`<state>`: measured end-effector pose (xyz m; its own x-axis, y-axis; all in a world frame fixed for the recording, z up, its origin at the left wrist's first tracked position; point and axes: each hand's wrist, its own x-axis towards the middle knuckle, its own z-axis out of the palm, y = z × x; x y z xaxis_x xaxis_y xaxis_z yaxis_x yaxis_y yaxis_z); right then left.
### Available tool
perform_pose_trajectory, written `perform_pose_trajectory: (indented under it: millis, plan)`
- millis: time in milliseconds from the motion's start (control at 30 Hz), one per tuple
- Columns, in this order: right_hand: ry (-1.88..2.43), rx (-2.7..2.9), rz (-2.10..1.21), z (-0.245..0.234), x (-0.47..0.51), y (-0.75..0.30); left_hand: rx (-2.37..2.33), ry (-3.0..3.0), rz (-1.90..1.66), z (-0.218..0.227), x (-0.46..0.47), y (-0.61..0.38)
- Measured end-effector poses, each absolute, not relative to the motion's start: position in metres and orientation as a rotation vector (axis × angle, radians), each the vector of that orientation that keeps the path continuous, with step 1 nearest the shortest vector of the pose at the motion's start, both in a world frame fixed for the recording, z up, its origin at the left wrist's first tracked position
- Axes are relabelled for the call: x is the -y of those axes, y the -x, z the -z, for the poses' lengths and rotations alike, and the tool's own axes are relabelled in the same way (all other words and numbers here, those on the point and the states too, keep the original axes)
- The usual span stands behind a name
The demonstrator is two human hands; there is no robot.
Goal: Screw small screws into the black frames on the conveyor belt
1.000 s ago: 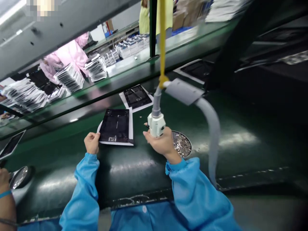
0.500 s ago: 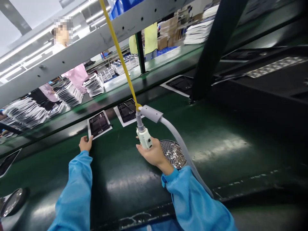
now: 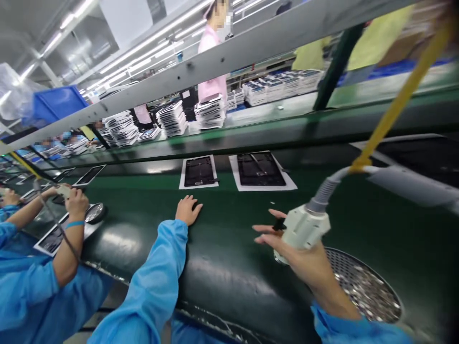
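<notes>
My right hand (image 3: 296,248) is wrapped round a white electric screwdriver (image 3: 303,228) that hangs from a yellow cord (image 3: 398,102) with a grey hose (image 3: 409,184) behind it. My left hand (image 3: 188,210) lies flat and open on the green conveyor belt (image 3: 233,267), holding nothing. Just beyond it, two black panels lie on white sheets: a smaller black panel (image 3: 199,171) and a larger black panel (image 3: 261,169) to its right. A round metal dish of screws (image 3: 362,286) sits under my right wrist.
A co-worker in blue sleeves (image 3: 68,239) works at the left with a tool over another panel (image 3: 53,238) and a small dish (image 3: 94,212). Stacks of panels (image 3: 172,118) line the far bench. A grey rail (image 3: 229,55) crosses overhead, with a blue bin (image 3: 55,102) on it.
My view has swung left and up. My left hand let go of the panel's sheet and now rests flat on the belt. The panels have moved away along the belt.
</notes>
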<state>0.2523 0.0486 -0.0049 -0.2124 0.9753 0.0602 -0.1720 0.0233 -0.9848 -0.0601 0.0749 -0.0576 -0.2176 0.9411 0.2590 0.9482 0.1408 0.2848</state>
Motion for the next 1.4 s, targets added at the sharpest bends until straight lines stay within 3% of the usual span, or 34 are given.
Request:
perform_pose_trajectory:
  millis: [333, 933, 1400]
  plan:
    - [1.04, 1.432, -1.235, 0.005, -0.048, -0.252, 2.392, 2.047, 0.524, 0.055, -0.047, 0.033]
    - [1.065, 1.433, -1.22, 0.004, -0.055, -0.243, 2.392, 2.058, 0.553, 0.055, -0.047, 0.036]
    - [0.992, 1.417, -1.201, 0.004, -0.049, -0.222, 2.13, 2.292, 0.806, 0.051, -0.07, 0.022]
